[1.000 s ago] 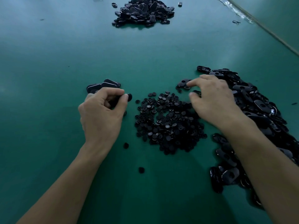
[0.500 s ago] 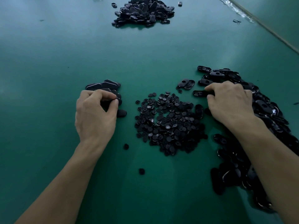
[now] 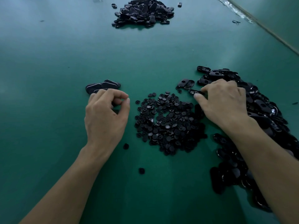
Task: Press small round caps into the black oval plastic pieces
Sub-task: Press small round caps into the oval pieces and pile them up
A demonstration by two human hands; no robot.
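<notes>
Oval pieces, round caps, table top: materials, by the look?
Oval pieces: black moulded plastic, glossy; edges catch highlights. Round caps: black plastic, mostly matte, faint glints. Table top: smooth green surface with soft sheen, perhaps mat or laminate; cannot tell which.

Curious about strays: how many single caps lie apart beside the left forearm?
2: one cap beside the left wrist, another cap nearer the camera, by the forearm. More could hide under the left hand.
</notes>
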